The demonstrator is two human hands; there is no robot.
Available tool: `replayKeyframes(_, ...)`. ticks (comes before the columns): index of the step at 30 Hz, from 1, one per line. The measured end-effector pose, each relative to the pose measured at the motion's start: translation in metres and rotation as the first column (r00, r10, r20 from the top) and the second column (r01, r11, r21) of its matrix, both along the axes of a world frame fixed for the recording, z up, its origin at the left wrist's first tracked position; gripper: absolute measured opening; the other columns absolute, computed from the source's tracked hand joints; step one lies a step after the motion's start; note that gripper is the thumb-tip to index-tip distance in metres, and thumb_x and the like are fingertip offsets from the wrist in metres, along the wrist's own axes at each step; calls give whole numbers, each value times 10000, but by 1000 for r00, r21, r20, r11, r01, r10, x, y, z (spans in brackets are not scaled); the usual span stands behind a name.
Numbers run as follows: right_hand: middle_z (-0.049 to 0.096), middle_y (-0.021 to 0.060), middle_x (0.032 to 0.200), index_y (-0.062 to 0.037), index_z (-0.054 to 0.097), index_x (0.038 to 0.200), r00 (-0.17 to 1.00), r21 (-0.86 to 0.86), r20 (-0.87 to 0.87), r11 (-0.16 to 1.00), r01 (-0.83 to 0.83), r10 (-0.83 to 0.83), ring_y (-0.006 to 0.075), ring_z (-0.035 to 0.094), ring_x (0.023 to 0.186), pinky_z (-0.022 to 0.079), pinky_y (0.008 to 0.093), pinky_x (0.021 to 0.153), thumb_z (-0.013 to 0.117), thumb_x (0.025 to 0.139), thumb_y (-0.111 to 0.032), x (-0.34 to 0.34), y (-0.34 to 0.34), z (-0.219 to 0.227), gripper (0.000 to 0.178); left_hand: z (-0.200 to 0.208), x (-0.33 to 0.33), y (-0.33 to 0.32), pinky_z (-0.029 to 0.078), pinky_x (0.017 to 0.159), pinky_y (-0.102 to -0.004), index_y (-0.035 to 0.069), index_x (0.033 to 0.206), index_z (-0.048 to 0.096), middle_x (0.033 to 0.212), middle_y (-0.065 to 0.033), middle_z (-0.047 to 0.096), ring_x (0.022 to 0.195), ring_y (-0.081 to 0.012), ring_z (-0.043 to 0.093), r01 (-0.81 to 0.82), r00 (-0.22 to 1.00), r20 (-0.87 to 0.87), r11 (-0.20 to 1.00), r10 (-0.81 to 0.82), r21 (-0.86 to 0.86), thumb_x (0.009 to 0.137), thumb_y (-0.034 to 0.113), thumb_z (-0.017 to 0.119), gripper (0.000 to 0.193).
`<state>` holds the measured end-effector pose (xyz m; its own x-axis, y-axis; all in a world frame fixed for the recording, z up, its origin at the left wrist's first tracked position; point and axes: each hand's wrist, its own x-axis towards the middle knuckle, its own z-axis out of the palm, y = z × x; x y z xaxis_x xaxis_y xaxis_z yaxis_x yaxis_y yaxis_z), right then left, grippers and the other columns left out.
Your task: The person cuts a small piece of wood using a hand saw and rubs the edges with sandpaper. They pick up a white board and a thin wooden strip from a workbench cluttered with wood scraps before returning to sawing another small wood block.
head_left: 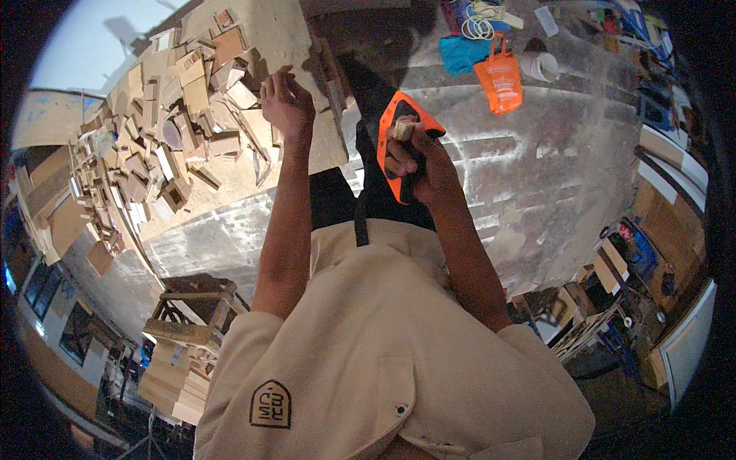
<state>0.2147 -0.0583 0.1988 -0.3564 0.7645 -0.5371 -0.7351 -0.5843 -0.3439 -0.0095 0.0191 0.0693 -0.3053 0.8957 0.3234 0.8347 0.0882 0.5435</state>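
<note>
My right hand (431,157) is wrapped round the black grip of a handsaw (387,138) with a bright orange handle frame. The saw's blade cannot be made out. A small pale piece, perhaps wood, shows at the fingers of that hand. My left hand (288,103) hovers over the right part of a plywood table (287,34), fingers apart and loosely bent, with nothing visible in them. Just left of it lies a heap of wood offcuts (195,88), small blocks and thin strips in light and brown tones.
An orange bag (500,83), a teal bag (462,55) and a white bucket (539,67) stand on the worn concrete floor (537,184) at the far right. A wooden stool-like frame (188,330) stands at lower left. Boards and tools line the right side (609,268).
</note>
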Motion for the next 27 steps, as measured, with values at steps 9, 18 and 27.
replayKeyframes(9, 605, -6, 869, -91, 601, 1027, 1000, 41, -17, 999, 20, -19, 53, 437, 548, 390, 252, 547, 658, 945, -374, 12, -17, 18, 300, -31, -8, -54, 476, 908, -456, 175, 1117, 688, 1204, -97, 591, 1140, -340, 527, 578, 760, -118, 748, -639, -326, 786, 207, 705, 333)
replayKeyframes(18, 607, 29, 1007, -96, 585, 1071, 997, -1, -8, 997, 82, -82, 56, 435, 561, 402, 248, 562, 657, 948, -368, 21, -24, 33, 307, -32, -42, -43, 479, 927, -469, 83, 1088, 652, 1114, -167, 598, 1070, -388, 545, 361, 930, 4, 914, -367, -186, 768, 81, 715, 327)
replayKeyframes(27, 594, 15, 993, -114, 550, 1125, 994, -176, 17, 978, 113, -112, 66, 446, 582, 400, 253, 569, 695, 932, -292, 14, -27, 46, 300, 184, 41, -43, 524, 793, -337, 66, 1169, 689, 1100, -112, 698, 965, -228, 663, 558, 592, 742, 824, -314, -97, 835, 173, 775, 361)
